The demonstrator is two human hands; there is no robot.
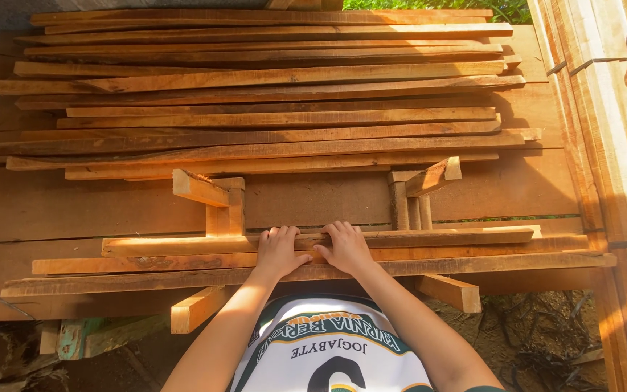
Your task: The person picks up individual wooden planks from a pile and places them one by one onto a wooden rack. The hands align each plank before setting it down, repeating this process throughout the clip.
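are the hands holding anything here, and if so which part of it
Nothing is lifted. The left hand and right hand press palms down, side by side, on the middle of the long thin reddish-brown wooden slats lying on the plank workbench.

Three long slats (313,254) lie side by side across the near edge of the tabletop (110,203), resting on two upright brackets (215,203), one left and one right. The left hand (279,250) and right hand (346,247) lie flat on these slats, touching each other, between the brackets. Behind them a stack of slats (270,94) covers the far half. Stacked boards (611,145) stand along the right.
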